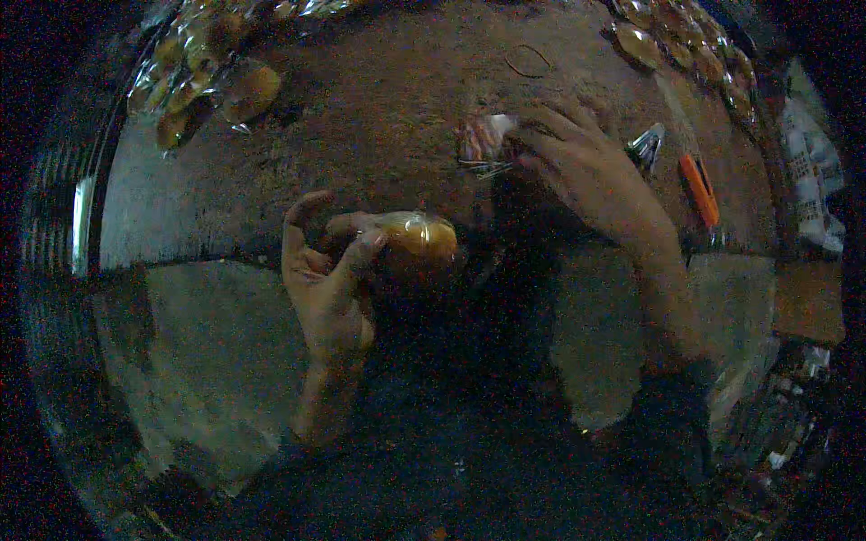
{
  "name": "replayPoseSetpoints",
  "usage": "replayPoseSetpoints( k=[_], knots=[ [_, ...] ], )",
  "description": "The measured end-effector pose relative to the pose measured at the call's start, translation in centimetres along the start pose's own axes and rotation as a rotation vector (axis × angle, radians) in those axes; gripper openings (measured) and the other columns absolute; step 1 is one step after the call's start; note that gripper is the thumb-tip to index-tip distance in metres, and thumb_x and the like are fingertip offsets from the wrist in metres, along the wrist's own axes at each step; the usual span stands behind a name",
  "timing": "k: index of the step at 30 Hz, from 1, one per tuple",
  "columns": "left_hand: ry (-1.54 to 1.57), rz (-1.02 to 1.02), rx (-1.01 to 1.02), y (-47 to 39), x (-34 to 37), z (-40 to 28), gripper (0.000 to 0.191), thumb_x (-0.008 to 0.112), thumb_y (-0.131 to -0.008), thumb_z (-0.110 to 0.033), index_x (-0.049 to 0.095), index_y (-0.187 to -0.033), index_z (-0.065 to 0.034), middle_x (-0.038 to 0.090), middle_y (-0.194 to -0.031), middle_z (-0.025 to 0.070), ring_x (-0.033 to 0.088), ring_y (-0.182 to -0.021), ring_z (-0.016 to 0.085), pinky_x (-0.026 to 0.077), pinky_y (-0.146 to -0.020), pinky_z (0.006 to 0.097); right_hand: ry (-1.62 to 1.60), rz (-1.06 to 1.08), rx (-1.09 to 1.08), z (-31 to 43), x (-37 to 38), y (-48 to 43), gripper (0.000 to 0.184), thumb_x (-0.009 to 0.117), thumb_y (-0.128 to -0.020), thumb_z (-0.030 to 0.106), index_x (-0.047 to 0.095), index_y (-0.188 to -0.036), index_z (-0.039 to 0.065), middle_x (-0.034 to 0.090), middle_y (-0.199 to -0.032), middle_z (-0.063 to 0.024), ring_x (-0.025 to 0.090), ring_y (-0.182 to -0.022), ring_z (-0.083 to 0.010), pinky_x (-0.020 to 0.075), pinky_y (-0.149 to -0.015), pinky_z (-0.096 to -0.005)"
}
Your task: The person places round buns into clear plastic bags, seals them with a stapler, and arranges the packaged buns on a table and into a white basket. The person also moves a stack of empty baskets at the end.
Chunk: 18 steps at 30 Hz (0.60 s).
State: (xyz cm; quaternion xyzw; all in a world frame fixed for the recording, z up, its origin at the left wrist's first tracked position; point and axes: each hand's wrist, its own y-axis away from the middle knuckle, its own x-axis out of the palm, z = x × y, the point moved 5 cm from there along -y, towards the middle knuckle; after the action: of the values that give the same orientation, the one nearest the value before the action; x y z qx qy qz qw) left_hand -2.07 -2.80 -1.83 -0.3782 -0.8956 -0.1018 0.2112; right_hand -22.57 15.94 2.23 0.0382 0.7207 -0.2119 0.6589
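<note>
My left hand (335, 270) pinches the gathered end of a clear plastic wrapper around a rounded golden-brown item (426, 235), above the table's near edge. Farther forward and to the right, my right hand (568, 155) reaches over the brown table (365, 122), its fingers at a small box or packet with a red and white pattern (482, 135). Thin light strips, perhaps twist ties, (488, 168) lie by that packet, close to the fingertips. Whether the right fingers grip anything is too dark and blurred to tell.
Wrapped golden-brown items are piled at the far left (196, 74) and far right (690, 40). A thin loop, perhaps a rubber band, (528, 61) lies at the back. Right of my right hand are a small shiny object (647, 144) and an orange-handled tool (699, 189).
</note>
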Motion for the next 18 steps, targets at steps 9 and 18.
replayPoseSetpoints(
  k=[9, 18],
  knots=[
    [-0.022, -0.070, -0.001, -0.7, 0.4, 0.1, 0.050, 0.075, -0.082, 0.008, 0.052, -0.123, -0.0072, 0.069, -0.098, 0.0076, 0.068, -0.092, 0.018, 0.058, -0.084, 0.0329, 0.055, -0.114, -0.137, 0.8, -0.9, -1.4, 0.022, 0.070, -0.082, 0.020, 0.071, -0.102, 0.011, 0.063, -0.109, -0.0070, 0.057, -0.119, -0.0280, 0.0345, -0.113, -0.0497],
    [0.082, 0.123, 0.032, -4.0, 1.0, -1.6, 0.044, 0.076, -0.082, 0.002, 0.054, -0.120, -0.0055, 0.069, -0.100, 0.0082, 0.068, -0.092, 0.018, 0.057, -0.085, 0.0333, -0.055, -0.168, -0.106, -0.1, -2.5, -2.1, 0.021, 0.071, -0.083, 0.012, 0.072, -0.102, 0.004, 0.068, -0.110, -0.0089, 0.063, -0.108, -0.0328, 0.0498, -0.099, -0.0424]
  ],
)
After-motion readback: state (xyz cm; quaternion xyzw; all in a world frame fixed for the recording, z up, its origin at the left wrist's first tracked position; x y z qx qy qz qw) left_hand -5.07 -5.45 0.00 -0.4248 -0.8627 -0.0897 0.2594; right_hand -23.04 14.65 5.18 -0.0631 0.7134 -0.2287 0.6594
